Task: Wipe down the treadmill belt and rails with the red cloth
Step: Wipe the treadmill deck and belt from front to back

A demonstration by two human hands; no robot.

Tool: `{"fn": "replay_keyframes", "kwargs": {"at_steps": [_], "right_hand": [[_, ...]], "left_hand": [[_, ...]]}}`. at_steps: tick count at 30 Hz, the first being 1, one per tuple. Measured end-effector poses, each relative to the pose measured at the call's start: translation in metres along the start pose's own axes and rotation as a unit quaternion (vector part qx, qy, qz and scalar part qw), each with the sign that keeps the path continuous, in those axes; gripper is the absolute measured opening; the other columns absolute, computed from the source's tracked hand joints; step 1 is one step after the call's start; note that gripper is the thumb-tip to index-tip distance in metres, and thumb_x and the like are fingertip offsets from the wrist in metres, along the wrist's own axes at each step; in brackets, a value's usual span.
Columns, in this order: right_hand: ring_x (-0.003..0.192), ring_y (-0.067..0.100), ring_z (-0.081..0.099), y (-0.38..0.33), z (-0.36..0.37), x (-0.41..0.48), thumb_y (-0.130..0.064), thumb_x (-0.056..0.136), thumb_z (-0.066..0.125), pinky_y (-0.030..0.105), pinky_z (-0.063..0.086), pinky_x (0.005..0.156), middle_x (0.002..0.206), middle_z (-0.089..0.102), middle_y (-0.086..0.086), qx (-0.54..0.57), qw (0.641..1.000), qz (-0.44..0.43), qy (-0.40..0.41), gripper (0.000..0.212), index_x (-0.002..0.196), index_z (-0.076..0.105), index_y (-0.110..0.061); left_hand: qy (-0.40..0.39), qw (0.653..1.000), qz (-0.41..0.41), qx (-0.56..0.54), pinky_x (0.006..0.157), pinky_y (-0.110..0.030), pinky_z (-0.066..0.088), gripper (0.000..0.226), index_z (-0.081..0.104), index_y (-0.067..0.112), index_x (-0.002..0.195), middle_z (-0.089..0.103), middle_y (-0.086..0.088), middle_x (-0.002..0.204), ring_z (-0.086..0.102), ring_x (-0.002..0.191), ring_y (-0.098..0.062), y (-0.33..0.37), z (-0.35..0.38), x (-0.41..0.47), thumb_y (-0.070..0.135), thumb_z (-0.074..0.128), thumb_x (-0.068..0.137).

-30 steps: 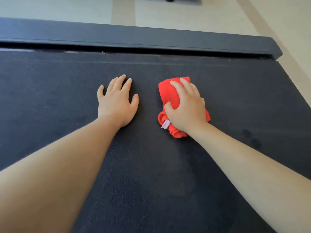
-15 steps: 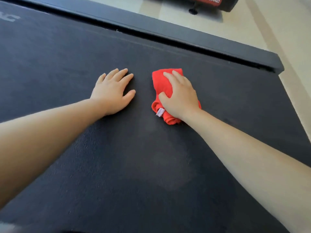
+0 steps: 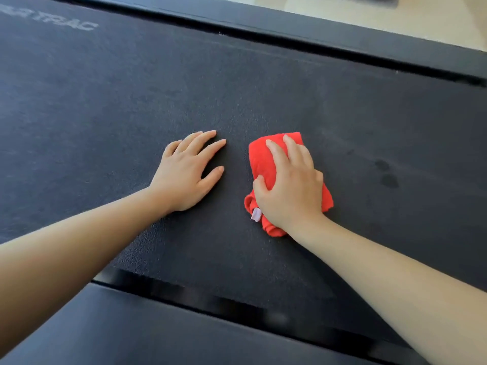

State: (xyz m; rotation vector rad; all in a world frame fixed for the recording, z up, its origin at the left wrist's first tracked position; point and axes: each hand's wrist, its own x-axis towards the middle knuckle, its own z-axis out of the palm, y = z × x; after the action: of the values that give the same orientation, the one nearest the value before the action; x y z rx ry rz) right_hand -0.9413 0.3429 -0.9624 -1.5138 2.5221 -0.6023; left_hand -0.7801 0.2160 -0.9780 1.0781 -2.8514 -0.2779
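Note:
The dark textured treadmill belt (image 3: pixel 263 88) fills most of the view. A bunched red cloth (image 3: pixel 259 156) with a small white tag lies on the belt right of centre. My right hand (image 3: pixel 290 185) presses down on it, thumb and fingers curled over the fabric. My left hand (image 3: pixel 184 172) lies flat on the bare belt just left of the cloth, fingers spread, holding nothing. The far side rail (image 3: pixel 342 35) runs along the top of the belt. The near side rail (image 3: pixel 158 333) crosses the bottom of the view.
Faded white lettering (image 3: pixel 52 19) is printed on the belt at the top left. Two dark spots (image 3: pixel 387 175) mark the belt to the right of the cloth. Pale floor (image 3: pixel 395 14) shows beyond the far rail.
The view has pulled back and down, so the near rail now shows. Both hands and the cloth sit closer to the near edge of the belt, in the same pose.

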Motion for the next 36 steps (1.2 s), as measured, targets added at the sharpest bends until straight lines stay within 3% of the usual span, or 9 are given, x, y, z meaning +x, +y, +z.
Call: {"fn": "replay_keyframes", "kwargs": {"at_steps": [4,11,20,26,30,36], "right_hand": [[0.141,0.018,0.013,-0.005,-0.001,-0.028,-0.035,0.083,0.05,0.049,0.029,0.102,0.155,0.018,0.001,0.003,1.0,0.019,-0.015,0.063,0.142,0.031,-0.026],[0.143,0.019,0.01,-0.011,-0.002,-0.078,-0.039,0.083,0.047,0.045,0.027,0.104,0.156,0.015,-0.001,-0.005,0.998,-0.034,-0.048,0.065,0.144,0.025,-0.03],[0.142,0.02,0.014,0.016,-0.014,-0.017,-0.035,0.085,0.051,0.048,0.027,0.104,0.156,0.019,0.001,-0.004,0.999,0.041,0.001,0.063,0.144,0.031,-0.025],[0.141,0.017,0.017,0.044,-0.022,-0.037,-0.035,0.082,0.049,0.045,0.029,0.103,0.155,0.022,-0.001,-0.011,1.0,-0.01,-0.005,0.062,0.142,0.033,-0.027],[0.141,0.018,0.017,0.059,-0.027,0.003,-0.033,0.083,0.053,0.046,0.028,0.103,0.154,0.025,0.0,-0.007,0.999,0.042,0.026,0.061,0.141,0.036,-0.026],[0.141,0.018,0.018,0.083,-0.029,0.063,-0.033,0.082,0.054,0.046,0.027,0.105,0.153,0.026,-0.001,0.003,0.998,0.044,0.034,0.061,0.14,0.037,-0.026]], "left_hand": [[0.012,1.0,0.005,-0.005,0.114,-0.042,0.014,0.053,0.031,0.027,0.144,0.025,0.002,0.154,0.018,0.143,-0.02,0.002,0.0,-0.003,0.044,0.036,0.095],[0.002,1.0,-0.005,-0.026,0.116,-0.041,0.008,0.053,0.027,0.025,0.146,0.018,0.001,0.157,0.011,0.145,-0.02,0.006,0.001,-0.008,0.039,0.037,0.096],[-0.014,0.999,-0.01,-0.029,0.115,-0.049,0.003,0.061,0.023,0.02,0.147,0.012,0.001,0.157,0.005,0.145,-0.02,0.023,0.006,-0.016,0.046,0.032,0.093],[-0.045,0.993,0.112,-0.018,0.115,-0.053,0.005,0.057,0.022,0.028,0.147,0.01,0.007,0.158,0.006,0.145,-0.014,0.045,0.008,-0.005,0.049,0.027,0.095],[-0.062,0.989,0.135,0.003,0.115,-0.053,0.004,0.066,0.015,0.03,0.149,0.005,0.008,0.158,0.004,0.145,-0.012,0.057,0.009,0.021,0.055,0.02,0.088],[-0.041,0.993,0.115,0.009,0.115,-0.052,0.01,0.059,0.021,0.033,0.146,0.014,0.006,0.157,0.01,0.144,-0.016,0.064,0.013,0.095,0.052,0.03,0.091]]}}
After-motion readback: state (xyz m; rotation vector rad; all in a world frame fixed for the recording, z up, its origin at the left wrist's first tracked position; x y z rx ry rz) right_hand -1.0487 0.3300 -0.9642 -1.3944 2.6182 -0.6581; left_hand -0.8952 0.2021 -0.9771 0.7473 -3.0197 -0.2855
